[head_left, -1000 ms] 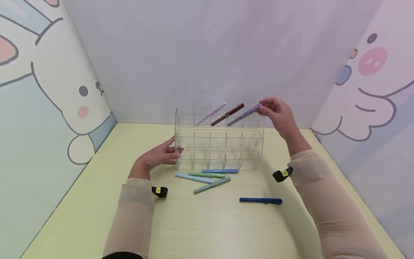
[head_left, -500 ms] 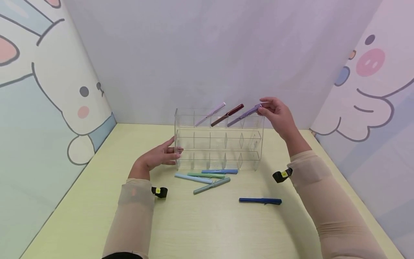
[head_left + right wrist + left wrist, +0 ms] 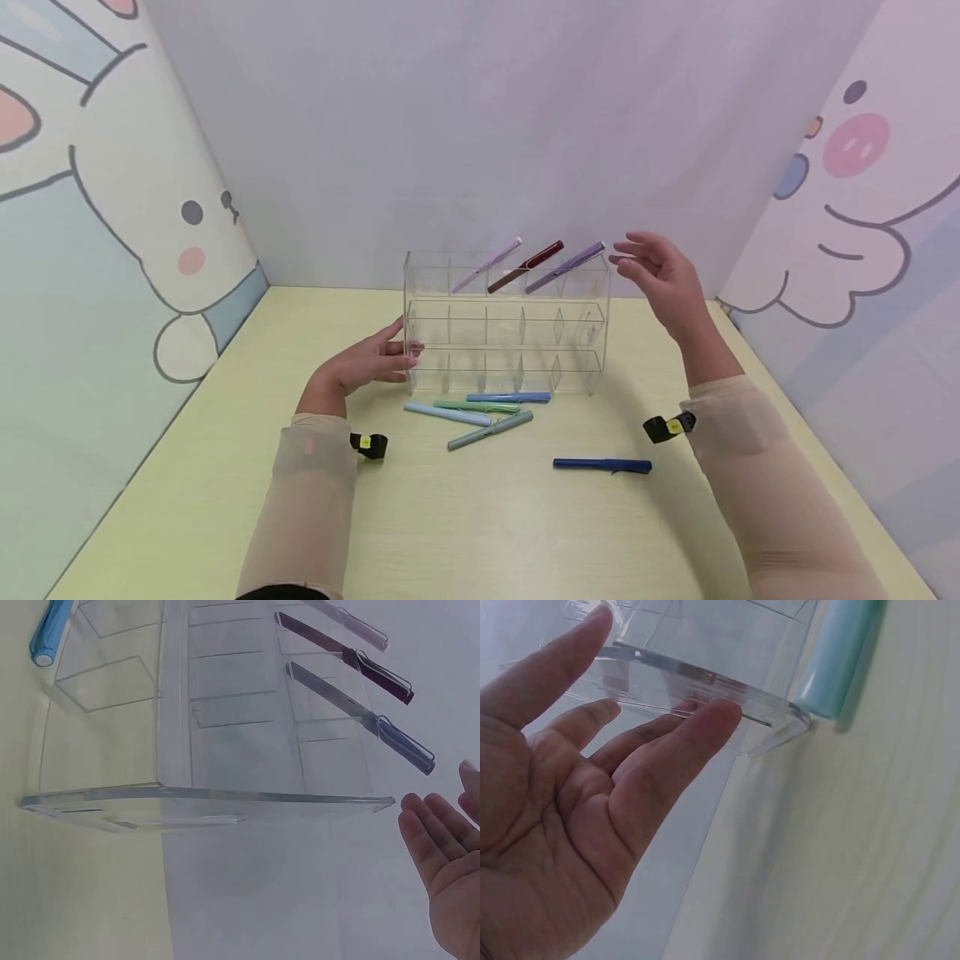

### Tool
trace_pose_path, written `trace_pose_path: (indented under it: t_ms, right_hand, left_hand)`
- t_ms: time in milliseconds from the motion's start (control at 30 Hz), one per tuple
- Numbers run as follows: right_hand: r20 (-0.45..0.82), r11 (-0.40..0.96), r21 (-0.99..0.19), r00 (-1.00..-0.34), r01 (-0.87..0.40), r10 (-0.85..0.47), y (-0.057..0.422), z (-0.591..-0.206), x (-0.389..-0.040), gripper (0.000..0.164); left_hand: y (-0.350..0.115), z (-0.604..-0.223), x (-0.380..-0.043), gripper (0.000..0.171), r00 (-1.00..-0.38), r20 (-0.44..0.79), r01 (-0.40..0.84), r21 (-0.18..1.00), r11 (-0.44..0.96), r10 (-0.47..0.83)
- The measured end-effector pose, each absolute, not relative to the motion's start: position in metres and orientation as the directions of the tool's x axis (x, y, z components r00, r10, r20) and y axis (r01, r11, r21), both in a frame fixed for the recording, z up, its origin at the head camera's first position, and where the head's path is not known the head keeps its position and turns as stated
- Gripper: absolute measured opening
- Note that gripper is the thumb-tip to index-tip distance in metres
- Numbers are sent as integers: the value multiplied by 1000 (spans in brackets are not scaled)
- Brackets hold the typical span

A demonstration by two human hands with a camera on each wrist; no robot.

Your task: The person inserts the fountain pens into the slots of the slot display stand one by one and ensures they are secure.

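A clear acrylic tiered pen rack (image 3: 504, 302) stands on the table. My left hand (image 3: 367, 360) rests at its left side, fairly straight fingers (image 3: 679, 765) against the side panel. In the top tier, a pale lilac pen (image 3: 487, 264), a dark red pen (image 3: 526, 267) and a purple pen (image 3: 566, 267) lean in separate compartments, tilted to the right. My right hand (image 3: 663, 279) hovers just right of the purple pen's upper end, fingers loosely bent and holding nothing. The right wrist view shows a gap between this hand and the purple pen (image 3: 360, 716).
Before the rack lie a blue pen (image 3: 508, 397), a green pen (image 3: 476, 407), a light blue pen (image 3: 447, 413) and a grey-green pen (image 3: 490, 431), close together. A dark blue pen (image 3: 602, 465) lies apart, nearer the front right. Printed panels flank the table (image 3: 465, 533).
My right hand has let go of the purple pen and drawn away to the right; the pen stays leaning in the top tier. My left hand stays at the rack's side.
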State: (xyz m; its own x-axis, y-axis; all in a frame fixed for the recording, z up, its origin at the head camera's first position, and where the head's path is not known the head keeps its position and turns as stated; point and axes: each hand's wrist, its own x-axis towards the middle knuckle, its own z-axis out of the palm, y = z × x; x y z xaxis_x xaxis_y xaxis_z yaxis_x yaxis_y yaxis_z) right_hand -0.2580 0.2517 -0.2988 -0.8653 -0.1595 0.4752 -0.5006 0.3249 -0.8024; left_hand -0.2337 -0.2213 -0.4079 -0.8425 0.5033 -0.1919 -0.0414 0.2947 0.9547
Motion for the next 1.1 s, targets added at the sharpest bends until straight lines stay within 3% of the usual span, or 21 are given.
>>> trace_pose_path:
  t_ms: [233, 467, 1100]
  right_hand:
    - [476, 281, -816, -863, -505, -171, 256, -319, -241, 44]
    - [404, 417, -780, -885, -466, -233, 264, -338, -225, 45]
    - [118, 610, -700, -902, -372, -415, 274, -380, -182, 39]
  left_hand:
    - [-223, -407, -233, 93, -846, -194, -50, 956, 289, 497]
    - [-222, -409, -236, 90, -840, -179, -44, 963, 264, 512]
    - [-223, -411, -240, 91, -841, -176, -34, 961, 274, 512]
